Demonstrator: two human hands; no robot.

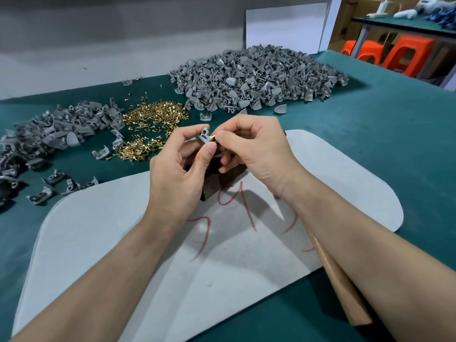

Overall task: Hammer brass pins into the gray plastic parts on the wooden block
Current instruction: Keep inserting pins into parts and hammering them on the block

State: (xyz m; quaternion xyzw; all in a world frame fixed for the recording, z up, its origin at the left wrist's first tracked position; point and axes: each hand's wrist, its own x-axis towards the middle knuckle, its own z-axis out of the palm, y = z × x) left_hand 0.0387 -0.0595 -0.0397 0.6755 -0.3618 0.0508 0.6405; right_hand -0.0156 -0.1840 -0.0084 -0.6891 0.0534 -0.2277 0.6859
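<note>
A small gray moulded plastic part (206,137) is pinched between the thumb and fingertips of the left hand (177,169), held in the air just above a dark wooden block (212,183) that is largely hidden behind both hands. The part's tubular socket end is turned upward and away from the camera, and its flatter body slopes down toward the left thumb. A short brass pin (213,137) is pinched between the thumb and forefinger of the right hand (254,154); its long axis is seen lying roughly level, pointing left into the side of the part, which it touches. The remaining fingers of the right hand are curled inward.

The block is set on a pale gray felt mat with rounded corners (98,243), on which red handwritten strokes (234,213) are drawn; they cannot be read with certainty, being partly covered by the forearms. A tapered wooden handle (338,280) is seen under the right forearm. On the green table cover (370,124), a loose heap of brass pins (153,119) is flanked by a large pile of gray parts (251,77) behind and a smaller pile (56,129) to the left
</note>
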